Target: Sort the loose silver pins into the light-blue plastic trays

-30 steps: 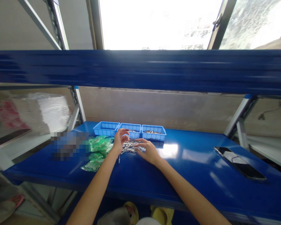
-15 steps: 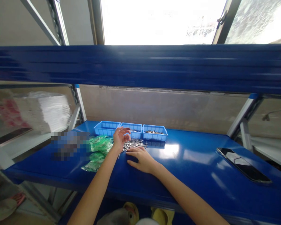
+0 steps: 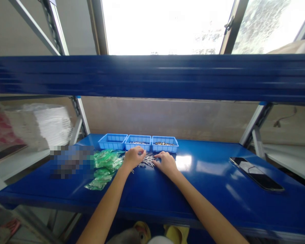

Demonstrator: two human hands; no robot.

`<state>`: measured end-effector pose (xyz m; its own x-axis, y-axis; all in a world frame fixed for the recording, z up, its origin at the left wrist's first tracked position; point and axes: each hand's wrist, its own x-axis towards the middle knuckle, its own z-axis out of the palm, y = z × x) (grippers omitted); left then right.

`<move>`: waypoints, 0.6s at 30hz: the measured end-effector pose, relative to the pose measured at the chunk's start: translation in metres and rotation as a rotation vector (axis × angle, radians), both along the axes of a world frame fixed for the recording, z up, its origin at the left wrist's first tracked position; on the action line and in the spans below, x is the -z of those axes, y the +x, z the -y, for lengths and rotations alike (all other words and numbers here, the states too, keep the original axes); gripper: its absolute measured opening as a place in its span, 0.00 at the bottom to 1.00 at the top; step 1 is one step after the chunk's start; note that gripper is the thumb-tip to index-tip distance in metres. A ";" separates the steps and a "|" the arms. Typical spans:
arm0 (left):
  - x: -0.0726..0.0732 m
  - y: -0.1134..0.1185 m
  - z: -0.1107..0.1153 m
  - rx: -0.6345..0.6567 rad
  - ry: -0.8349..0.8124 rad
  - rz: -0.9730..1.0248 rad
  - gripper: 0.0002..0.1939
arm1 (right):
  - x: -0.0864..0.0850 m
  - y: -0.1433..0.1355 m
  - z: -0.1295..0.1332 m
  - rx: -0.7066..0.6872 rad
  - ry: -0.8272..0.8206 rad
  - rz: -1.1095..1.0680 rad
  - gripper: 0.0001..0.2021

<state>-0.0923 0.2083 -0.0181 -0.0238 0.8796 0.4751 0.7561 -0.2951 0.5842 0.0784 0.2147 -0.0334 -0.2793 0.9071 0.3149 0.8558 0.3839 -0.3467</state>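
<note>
A loose pile of thin metal pieces [image 3: 147, 160] lies on the blue shelf between my hands. My left hand [image 3: 134, 157] is over the pile's left side, fingers curled with the tips close together; whatever they pinch is too small to make out. At the pile's right edge rests my right hand [image 3: 166, 163], its fingers bent and thumb apart, touching the metal pieces. Behind are three blue trays: the left one [image 3: 113, 145] looks empty, while the middle [image 3: 138, 147] and right [image 3: 165, 148] ones hold thin pieces.
Green plastic bags [image 3: 106, 161] lie left of the pile, beside a blurred-out patch. A phone [image 3: 256, 174] lies on the right of the blue shelf [image 3: 205, 200]. A blue beam [image 3: 152, 76] crosses above the trays.
My left hand has lowered to the pile and its fingers have drawn together. My right hand has moved right and lifted its palm, with fingers now bent at the pile's edge. The view has shifted slightly.
</note>
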 end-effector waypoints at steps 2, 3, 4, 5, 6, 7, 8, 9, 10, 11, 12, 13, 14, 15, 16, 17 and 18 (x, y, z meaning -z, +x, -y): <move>0.003 0.002 0.001 0.053 0.007 -0.147 0.13 | 0.001 0.001 -0.002 -0.025 0.010 -0.005 0.13; 0.005 0.003 0.000 0.084 0.001 -0.175 0.13 | 0.001 0.001 -0.002 -0.042 0.013 -0.017 0.12; 0.006 0.004 0.000 0.106 0.002 -0.189 0.12 | 0.002 0.001 -0.003 -0.060 0.011 -0.031 0.11; 0.007 0.004 -0.001 0.121 0.010 -0.202 0.12 | 0.003 0.001 -0.003 -0.078 0.008 -0.047 0.11; 0.008 0.004 -0.001 0.131 0.018 -0.218 0.11 | 0.003 0.001 -0.003 -0.096 0.008 -0.063 0.11; 0.010 0.004 -0.002 0.141 0.023 -0.236 0.11 | 0.004 0.001 -0.003 -0.112 0.009 -0.080 0.10; 0.011 0.003 -0.003 0.149 0.024 -0.255 0.11 | 0.004 0.000 -0.003 -0.127 0.011 -0.095 0.10; 0.012 0.003 -0.004 0.155 0.020 -0.276 0.11 | 0.005 0.000 -0.002 -0.140 0.013 -0.110 0.11; 0.013 0.002 -0.004 0.158 0.014 -0.297 0.11 | 0.005 0.000 -0.002 -0.151 0.015 -0.123 0.11; 0.015 0.002 -0.005 0.156 0.007 -0.315 0.11 | 0.006 0.000 -0.002 -0.159 0.014 -0.134 0.11; 0.016 0.001 -0.006 0.150 0.002 -0.328 0.10 | 0.006 -0.001 -0.002 -0.162 0.011 -0.143 0.11; 0.016 0.001 -0.006 0.143 -0.002 -0.337 0.10 | 0.006 -0.001 -0.003 -0.160 0.005 -0.150 0.11; 0.017 0.000 -0.007 0.139 -0.006 -0.343 0.10 | 0.006 -0.001 -0.004 -0.156 0.000 -0.155 0.11; 0.017 0.000 -0.007 0.137 -0.011 -0.346 0.10 | 0.007 -0.001 -0.005 -0.149 -0.003 -0.157 0.10; 0.017 0.000 -0.008 0.131 -0.014 -0.348 0.09 | 0.007 -0.001 -0.006 -0.140 -0.003 -0.158 0.10; 0.017 -0.001 -0.008 0.122 -0.016 -0.353 0.09 | 0.008 -0.001 -0.008 -0.131 0.001 -0.158 0.09; 0.016 -0.001 -0.008 0.107 -0.019 -0.358 0.09 | 0.008 -0.001 -0.010 -0.122 0.008 -0.158 0.09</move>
<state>-0.0932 0.2160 -0.0341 0.2332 0.8771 0.4199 0.8792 -0.3746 0.2944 0.0778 0.2246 -0.0419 -0.3337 0.8668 0.3707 0.7379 0.4848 -0.4695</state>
